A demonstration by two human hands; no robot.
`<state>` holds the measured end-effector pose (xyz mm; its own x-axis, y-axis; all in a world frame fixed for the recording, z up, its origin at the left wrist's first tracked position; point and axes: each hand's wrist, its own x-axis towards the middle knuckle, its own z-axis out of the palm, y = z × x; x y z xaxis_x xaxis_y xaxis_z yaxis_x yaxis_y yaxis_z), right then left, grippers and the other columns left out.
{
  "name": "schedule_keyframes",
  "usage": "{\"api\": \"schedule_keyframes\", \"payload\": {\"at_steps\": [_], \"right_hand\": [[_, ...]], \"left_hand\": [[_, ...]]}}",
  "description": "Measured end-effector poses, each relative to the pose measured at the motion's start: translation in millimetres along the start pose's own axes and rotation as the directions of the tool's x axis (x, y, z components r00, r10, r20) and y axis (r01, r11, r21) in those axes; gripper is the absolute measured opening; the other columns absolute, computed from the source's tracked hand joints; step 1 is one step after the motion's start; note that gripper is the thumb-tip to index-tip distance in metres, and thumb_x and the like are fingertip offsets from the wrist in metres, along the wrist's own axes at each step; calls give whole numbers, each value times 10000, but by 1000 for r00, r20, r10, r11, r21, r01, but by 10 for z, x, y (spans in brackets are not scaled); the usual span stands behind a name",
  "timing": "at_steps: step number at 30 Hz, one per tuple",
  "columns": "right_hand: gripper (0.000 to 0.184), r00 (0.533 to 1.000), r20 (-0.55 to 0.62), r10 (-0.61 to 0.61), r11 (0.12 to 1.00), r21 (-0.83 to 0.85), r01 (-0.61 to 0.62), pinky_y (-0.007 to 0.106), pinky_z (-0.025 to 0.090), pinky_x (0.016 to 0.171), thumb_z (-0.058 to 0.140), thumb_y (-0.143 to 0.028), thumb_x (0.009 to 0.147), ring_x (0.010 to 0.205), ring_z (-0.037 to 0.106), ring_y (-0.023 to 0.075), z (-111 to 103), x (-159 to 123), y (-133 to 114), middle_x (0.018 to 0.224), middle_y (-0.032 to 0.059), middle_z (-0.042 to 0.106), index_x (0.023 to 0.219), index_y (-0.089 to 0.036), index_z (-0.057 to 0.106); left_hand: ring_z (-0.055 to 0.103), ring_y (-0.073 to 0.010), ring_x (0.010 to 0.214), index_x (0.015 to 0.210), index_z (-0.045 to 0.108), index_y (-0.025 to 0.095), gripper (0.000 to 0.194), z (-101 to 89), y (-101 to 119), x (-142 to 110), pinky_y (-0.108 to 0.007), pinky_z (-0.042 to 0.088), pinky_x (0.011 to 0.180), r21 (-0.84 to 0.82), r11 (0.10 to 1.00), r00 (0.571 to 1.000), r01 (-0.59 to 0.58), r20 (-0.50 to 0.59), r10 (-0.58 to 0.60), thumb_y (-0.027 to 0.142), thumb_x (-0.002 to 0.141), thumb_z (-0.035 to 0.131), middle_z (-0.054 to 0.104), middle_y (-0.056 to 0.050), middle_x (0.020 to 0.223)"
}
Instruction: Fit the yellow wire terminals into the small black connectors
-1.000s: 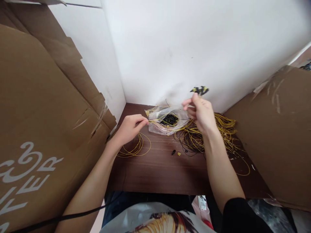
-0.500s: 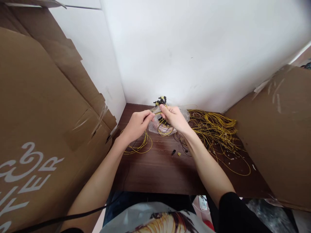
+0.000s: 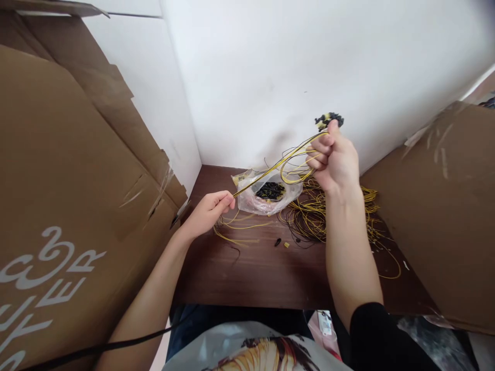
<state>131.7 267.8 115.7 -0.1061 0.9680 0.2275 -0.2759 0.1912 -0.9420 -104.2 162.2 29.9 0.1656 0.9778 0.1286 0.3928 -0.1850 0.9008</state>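
Observation:
A bundle of thin yellow and black wires stretches taut between my two hands. My right hand, raised on the right, is closed around it just below a cluster of small black and yellow connectors. A loop of the wires hangs from its fingers. Lower and to the left, my left hand is closed on the same bundle, whose loose ends hang below it over the table. Between and below the hands lies a clear plastic bag, its mouth open, holding many small black and yellow pieces.
On the right of the brown table lies a large tangle of yellow wires. A small black piece and a yellow piece lie near the middle. Cardboard walls stand left and right; a white wall rises behind.
My right hand has moved up and right with the connectors, drawing the wires out straight. My left hand has dropped slightly left and down, and the bag's contents now show.

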Motion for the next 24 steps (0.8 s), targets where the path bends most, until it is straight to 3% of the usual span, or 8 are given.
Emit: {"api": "schedule_keyframes", "payload": {"at_steps": [6,12,18,24], "right_hand": [[521,998,-46,-44,995,82,48,279,90,346,594,-532,827,403,63,79,-141,21,-204,493,-80,131,545,-221,285],[491,997,-56,-49,988,142,57,295,97,374,587,-481,859,421,30,83,-129,101,-391,477,-83,133,519,-228,338],[495,992,-80,-102,975,190,116,299,66,404,514,-376,931,459,-19,91,-225,275,-561,490,-82,112,495,-223,335],[467,995,-55,-85,989,118,91,321,85,440,538,-423,908,483,-32,112,-257,269,-517,496,-83,131,516,-239,364]], "left_hand": [[342,-103,548,676,467,168,372,-38,-116,-116,-228,279,545,-12,998,998,57,-11,-57,432,927,389,378,37,588],[445,-119,584,704,491,168,352,-19,-188,-348,-245,369,645,-65,995,996,79,-26,-81,411,938,389,420,37,547],[387,-103,506,813,559,160,330,15,-320,-598,-236,405,565,-194,965,981,176,-52,-189,451,905,432,348,60,523],[327,-82,453,789,584,153,312,76,-335,-688,-206,405,439,-355,884,924,305,-115,-364,461,822,546,317,70,510]]}}
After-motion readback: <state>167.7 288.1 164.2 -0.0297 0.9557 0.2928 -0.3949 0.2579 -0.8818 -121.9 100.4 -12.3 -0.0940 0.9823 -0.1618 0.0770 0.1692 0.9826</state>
